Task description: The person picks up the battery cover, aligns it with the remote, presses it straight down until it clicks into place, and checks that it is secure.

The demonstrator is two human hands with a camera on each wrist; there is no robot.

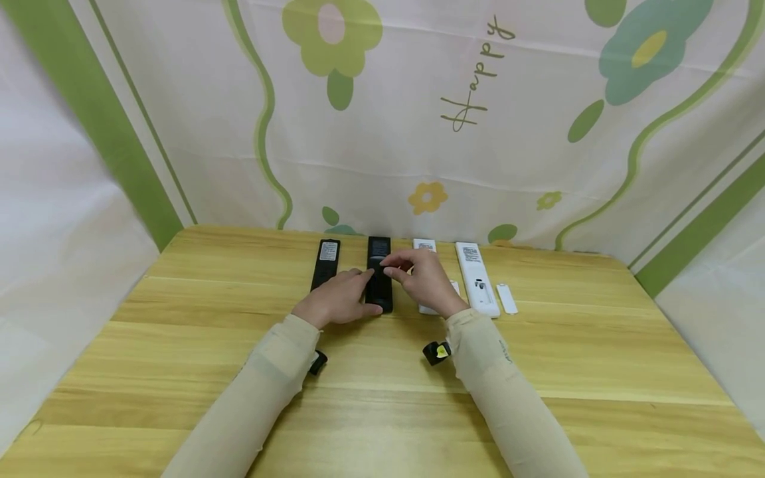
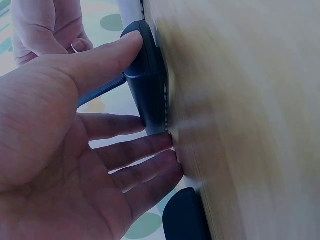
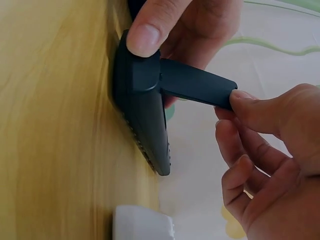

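A black remote control (image 1: pixel 379 292) lies back side up between my hands. From its left, my left hand (image 1: pixel 339 297) presses it with the thumb on the near end. The other left fingers stretch out nearly straight along the remote's side in the left wrist view. My right hand (image 1: pixel 425 279) pinches the free end of the remote's black battery cover (image 3: pixel 197 82) between thumb and forefinger. That cover slants up from the remote, its other end still at the body near the left thumb. The battery bay is mostly hidden by hands and cover.
Another black remote (image 1: pixel 325 259) lies left, partly behind the left hand. On the right are a white remote (image 1: pixel 425 243) behind the right hand and a second white remote (image 1: pixel 476 275) with its battery bay exposed. A loose white cover (image 1: pixel 507 299) lies beside it. A printed curtain (image 1: pixel 370 159) backs the table.
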